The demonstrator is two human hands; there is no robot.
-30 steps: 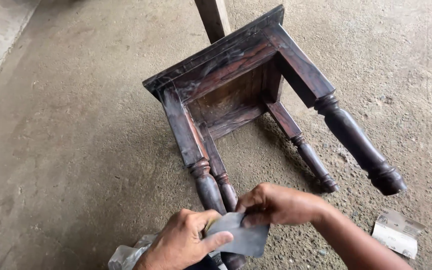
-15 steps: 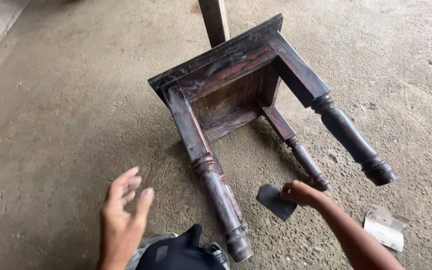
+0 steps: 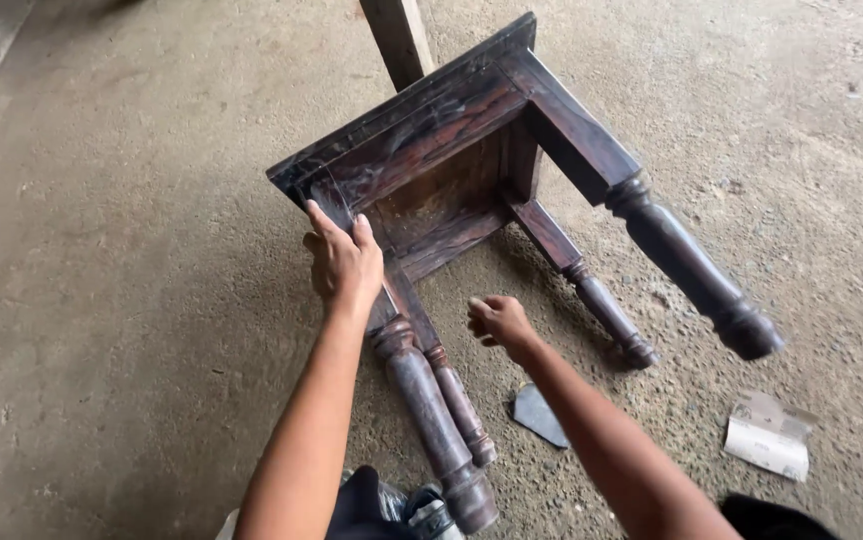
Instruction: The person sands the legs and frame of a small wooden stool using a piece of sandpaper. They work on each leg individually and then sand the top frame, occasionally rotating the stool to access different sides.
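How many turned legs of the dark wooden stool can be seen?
4. One leg runs from under the left hand; a second lies beside it, a third rests on the floor, the fourth sticks out right.
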